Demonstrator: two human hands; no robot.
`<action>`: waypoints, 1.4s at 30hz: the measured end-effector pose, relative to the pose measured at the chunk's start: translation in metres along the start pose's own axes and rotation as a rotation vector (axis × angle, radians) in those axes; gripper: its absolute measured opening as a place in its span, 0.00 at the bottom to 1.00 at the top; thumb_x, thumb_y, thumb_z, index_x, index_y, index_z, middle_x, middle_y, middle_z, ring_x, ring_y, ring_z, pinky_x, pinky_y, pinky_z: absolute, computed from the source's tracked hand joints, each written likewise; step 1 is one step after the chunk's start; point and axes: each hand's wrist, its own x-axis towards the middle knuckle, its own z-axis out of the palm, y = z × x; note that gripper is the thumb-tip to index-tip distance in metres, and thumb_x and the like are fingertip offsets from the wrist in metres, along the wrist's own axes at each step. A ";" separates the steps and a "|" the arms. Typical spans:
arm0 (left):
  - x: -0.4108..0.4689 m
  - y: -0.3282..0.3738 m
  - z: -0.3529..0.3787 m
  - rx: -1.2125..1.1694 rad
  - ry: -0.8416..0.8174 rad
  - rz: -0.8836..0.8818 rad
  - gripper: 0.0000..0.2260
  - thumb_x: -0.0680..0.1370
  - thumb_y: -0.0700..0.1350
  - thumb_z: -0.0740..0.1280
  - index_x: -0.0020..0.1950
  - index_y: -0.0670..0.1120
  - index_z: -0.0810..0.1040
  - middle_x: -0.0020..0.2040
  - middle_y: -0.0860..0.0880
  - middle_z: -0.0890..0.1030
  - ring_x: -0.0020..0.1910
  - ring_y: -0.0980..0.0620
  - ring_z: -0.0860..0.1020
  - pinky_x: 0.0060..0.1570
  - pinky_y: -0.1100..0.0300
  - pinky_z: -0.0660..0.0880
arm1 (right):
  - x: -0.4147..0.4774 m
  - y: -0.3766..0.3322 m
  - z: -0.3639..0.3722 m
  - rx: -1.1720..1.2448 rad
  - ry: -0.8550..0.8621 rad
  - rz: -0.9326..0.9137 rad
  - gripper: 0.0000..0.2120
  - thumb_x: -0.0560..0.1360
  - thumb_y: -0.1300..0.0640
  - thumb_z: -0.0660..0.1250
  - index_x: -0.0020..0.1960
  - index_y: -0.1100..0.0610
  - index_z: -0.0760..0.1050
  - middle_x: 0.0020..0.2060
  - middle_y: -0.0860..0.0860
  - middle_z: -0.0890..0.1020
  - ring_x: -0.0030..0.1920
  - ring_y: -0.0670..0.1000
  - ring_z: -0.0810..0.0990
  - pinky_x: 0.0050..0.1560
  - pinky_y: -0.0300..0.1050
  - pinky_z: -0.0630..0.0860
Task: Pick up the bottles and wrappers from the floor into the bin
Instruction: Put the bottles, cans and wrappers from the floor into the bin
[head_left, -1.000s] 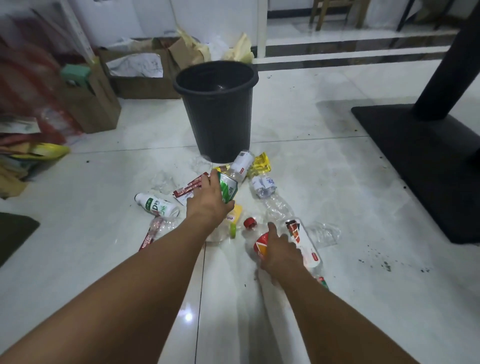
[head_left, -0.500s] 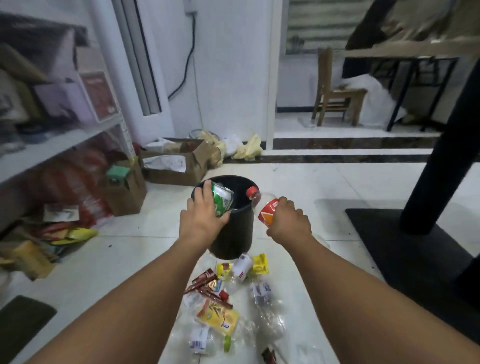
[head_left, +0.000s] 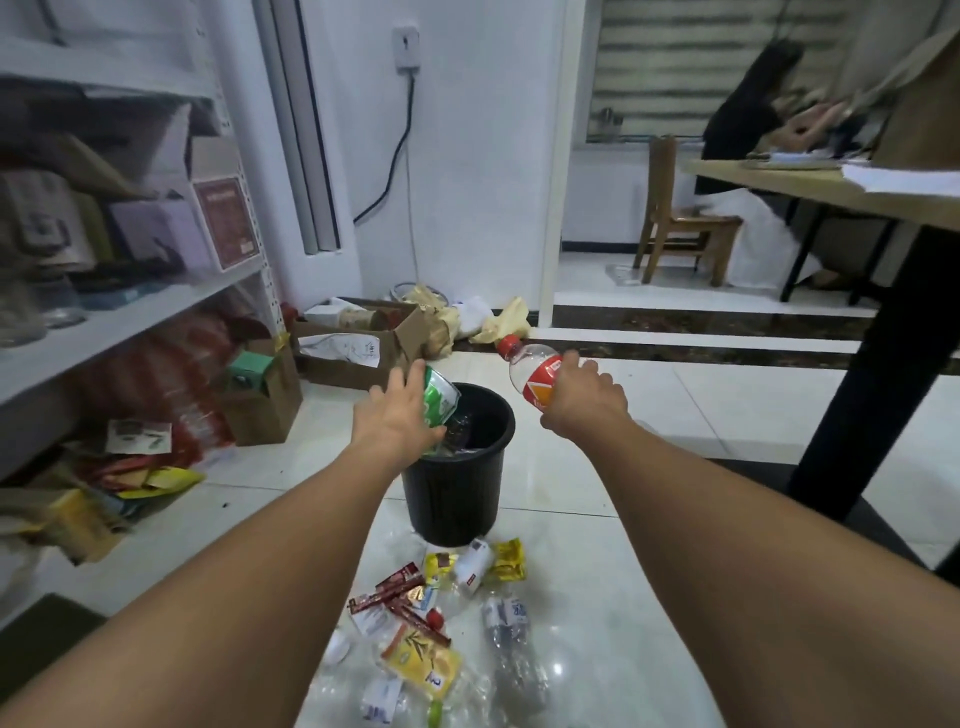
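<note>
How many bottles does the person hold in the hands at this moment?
2. The green-labelled bottle is at the left hand, over the bin; the red-capped bottle is in the right hand, beside the bin's rim.

There is a single view, taken from the person's head with a wide-angle lens. It faces forward and tilts down across a white tiled floor (head_left: 597, 483), so both forearms run in from the bottom corners toward the frame's centre, large and close to the lens. The black bin (head_left: 457, 493) sits just below centre, at arm's reach. The litter on the floor (head_left: 431, 623) fills the lower centre, nearest the camera. Shelving (head_left: 104, 312) bends along the left edge; a bench (head_left: 831, 192) enters at the upper right. No second view overlaps this one.
</note>
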 end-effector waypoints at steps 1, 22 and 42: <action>0.005 -0.004 0.003 -0.010 -0.009 0.001 0.39 0.72 0.55 0.70 0.75 0.52 0.50 0.67 0.45 0.65 0.61 0.42 0.71 0.55 0.46 0.74 | 0.006 -0.004 0.005 -0.002 -0.009 -0.003 0.37 0.71 0.54 0.72 0.73 0.58 0.56 0.66 0.59 0.69 0.66 0.59 0.70 0.63 0.50 0.68; 0.166 -0.051 0.127 -0.260 -0.125 0.065 0.36 0.70 0.44 0.74 0.71 0.50 0.56 0.64 0.44 0.70 0.65 0.42 0.67 0.60 0.46 0.69 | 0.154 -0.058 0.135 -0.035 0.024 0.007 0.38 0.70 0.54 0.73 0.72 0.57 0.56 0.64 0.57 0.71 0.63 0.58 0.72 0.61 0.49 0.69; 0.205 -0.078 0.187 -0.203 -0.181 0.011 0.24 0.80 0.52 0.60 0.73 0.47 0.60 0.69 0.42 0.68 0.66 0.42 0.68 0.63 0.48 0.68 | 0.196 -0.076 0.186 0.104 0.049 -0.056 0.40 0.70 0.51 0.74 0.74 0.55 0.54 0.64 0.57 0.65 0.61 0.58 0.73 0.56 0.52 0.76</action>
